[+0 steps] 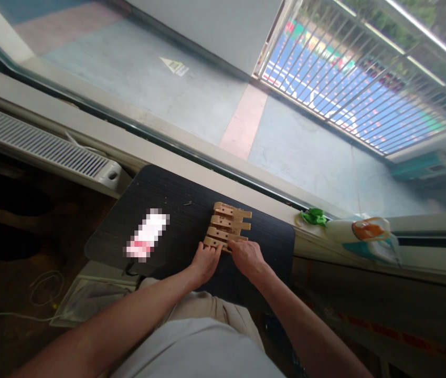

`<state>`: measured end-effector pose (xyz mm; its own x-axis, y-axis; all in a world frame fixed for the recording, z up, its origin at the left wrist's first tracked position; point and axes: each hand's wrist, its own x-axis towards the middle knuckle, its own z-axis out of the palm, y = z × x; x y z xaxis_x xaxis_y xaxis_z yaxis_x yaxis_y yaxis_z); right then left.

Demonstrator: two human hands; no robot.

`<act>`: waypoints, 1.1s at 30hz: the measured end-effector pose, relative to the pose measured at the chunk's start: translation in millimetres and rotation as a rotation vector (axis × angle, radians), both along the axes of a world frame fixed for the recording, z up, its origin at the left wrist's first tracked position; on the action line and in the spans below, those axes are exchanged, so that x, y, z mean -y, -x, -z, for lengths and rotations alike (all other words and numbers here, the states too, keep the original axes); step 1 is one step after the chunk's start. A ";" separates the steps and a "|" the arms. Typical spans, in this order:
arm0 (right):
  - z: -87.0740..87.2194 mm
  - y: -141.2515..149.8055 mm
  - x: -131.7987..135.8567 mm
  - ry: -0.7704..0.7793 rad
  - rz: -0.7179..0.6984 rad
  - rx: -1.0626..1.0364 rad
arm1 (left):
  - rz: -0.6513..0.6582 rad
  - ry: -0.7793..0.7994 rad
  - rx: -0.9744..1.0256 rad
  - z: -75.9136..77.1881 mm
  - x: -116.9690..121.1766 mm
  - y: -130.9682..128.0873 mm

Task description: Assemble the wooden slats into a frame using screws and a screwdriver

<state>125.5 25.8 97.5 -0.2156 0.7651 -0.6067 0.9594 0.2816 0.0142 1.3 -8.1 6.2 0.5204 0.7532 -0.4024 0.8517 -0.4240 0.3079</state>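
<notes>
A tan, wooden-looking slatted piece (227,222) lies on the dark tabletop (179,226). Several parallel strips with small dark holes make it up, and their narrow ends point right. At its near left edge, the curled fingers of my left hand (206,262) grip the closest strip. My right hand (248,257) is closed at the near right side, fingertips pressed on that same strip. Fingers cover part of this strip, so its near edge is partly hidden. Small crumbs and a tiny scrap (188,203) are on the tabletop beyond the piece.
A blurred-out bright rectangle (147,234) lies left on the table. The window sill (168,160) runs along the far side, with a white radiator (50,142) at left. A green crumpled item (313,216) and a white bottle with an orange top (344,231) stand right.
</notes>
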 end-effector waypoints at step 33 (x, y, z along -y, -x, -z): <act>8.4 0.1 0.9 -0.023 0.032 0.035 | 0.001 0.020 -0.006 2.1 0.5 -0.4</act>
<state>125.4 24.9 89.1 -0.1692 0.7852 -0.5957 0.9668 0.2497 0.0544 1.7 -8.5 4.1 0.5191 0.7441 -0.4206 0.8529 -0.4189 0.3115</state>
